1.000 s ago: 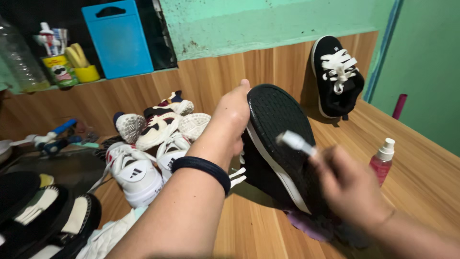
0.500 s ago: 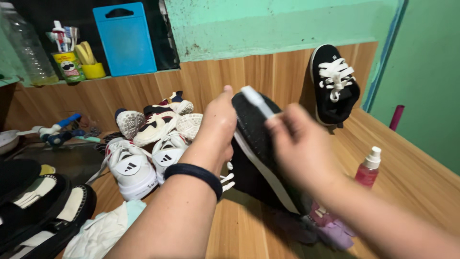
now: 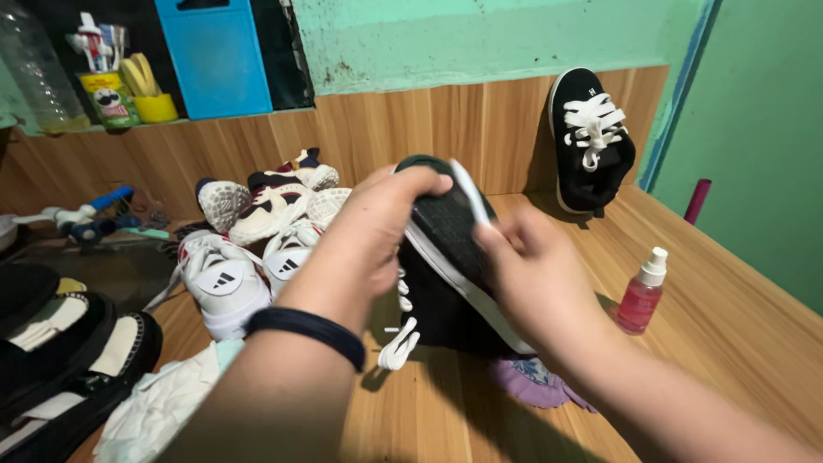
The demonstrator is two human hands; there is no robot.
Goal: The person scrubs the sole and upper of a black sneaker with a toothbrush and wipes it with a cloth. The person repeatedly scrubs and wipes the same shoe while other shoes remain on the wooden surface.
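Your left hand (image 3: 377, 227) grips the toe of the black shoe (image 3: 446, 266), tipped sole-up over the wooden table (image 3: 737, 317) with its long axis running away from you, while your right hand (image 3: 531, 283) closes on a white brush (image 3: 470, 193) touching the sole.

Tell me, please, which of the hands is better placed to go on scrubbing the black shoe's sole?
Right hand: it holds the white brush against the sole, while the left hand grips the black shoe.
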